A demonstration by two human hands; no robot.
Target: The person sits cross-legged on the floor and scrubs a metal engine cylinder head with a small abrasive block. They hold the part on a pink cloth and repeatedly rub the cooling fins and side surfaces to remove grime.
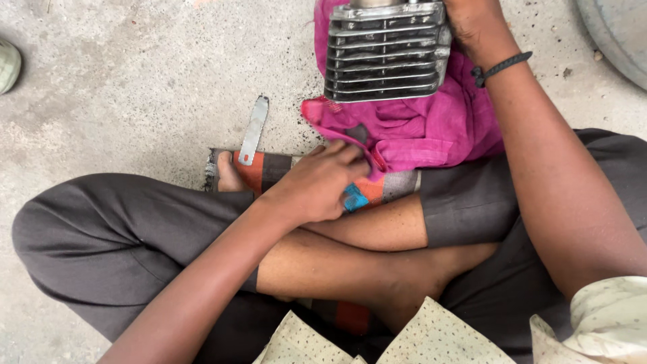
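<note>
A grey finned metal engine cylinder (385,55) rests on a crumpled pink cloth (431,128) at the top centre. My right hand (475,23) grips the cylinder's right side; a dark band circles that wrist. My left hand (317,185) lies lower, fingers pinching an edge of the pink cloth, with a small blue piece (354,199) showing under the palm. I sit cross-legged in dark trousers, bare shins crossed below the hands.
A flat grey metal strip (254,129) lies on the concrete floor, its lower end on a striped orange and grey mat (269,168). A grey curved object (617,34) fills the top right corner. A shoe tip (8,64) shows at the left edge.
</note>
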